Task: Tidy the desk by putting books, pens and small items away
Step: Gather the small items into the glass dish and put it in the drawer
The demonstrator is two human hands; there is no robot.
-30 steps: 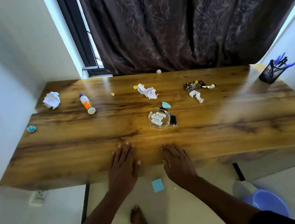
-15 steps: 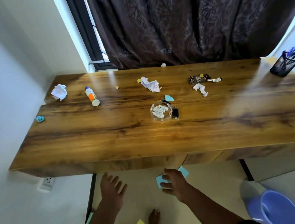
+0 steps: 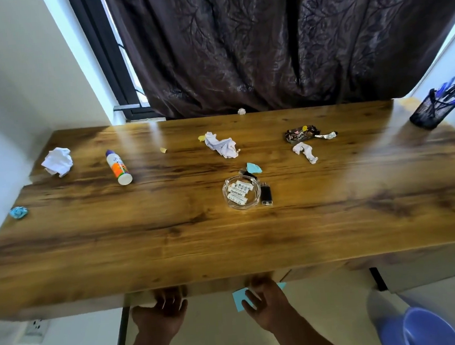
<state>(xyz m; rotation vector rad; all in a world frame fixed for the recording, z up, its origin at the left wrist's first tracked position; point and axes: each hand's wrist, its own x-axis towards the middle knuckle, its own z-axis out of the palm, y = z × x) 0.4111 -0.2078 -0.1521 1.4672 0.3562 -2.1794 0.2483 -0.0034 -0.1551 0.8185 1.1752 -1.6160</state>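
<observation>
On the wooden desk (image 3: 171, 239) lie a glue bottle (image 3: 118, 167), crumpled white papers (image 3: 57, 161) (image 3: 221, 145) (image 3: 305, 151), a blue paper ball (image 3: 18, 212), a snack wrapper (image 3: 301, 134), a blue scrap (image 3: 253, 167), a black USB stick (image 3: 265, 193) and a glass dish (image 3: 241, 193) holding small white items. A mesh pen holder (image 3: 431, 111) with blue pens stands at the far right. My left hand (image 3: 161, 312) and my right hand (image 3: 266, 305) are below the desk's front edge, empty, with their fingertips partly hidden under the edge.
A blue sticky note (image 3: 239, 298) lies on the floor under my right hand. A purple bin (image 3: 423, 328) stands at the lower right. A black desk leg (image 3: 122, 338) and a wall outlet (image 3: 35, 327) are at the lower left. A dark curtain (image 3: 279, 45) hangs behind the desk.
Both hands left the desk top, dropped below its front edge, and now sit close under that edge. The view has moved nearer the desk.
</observation>
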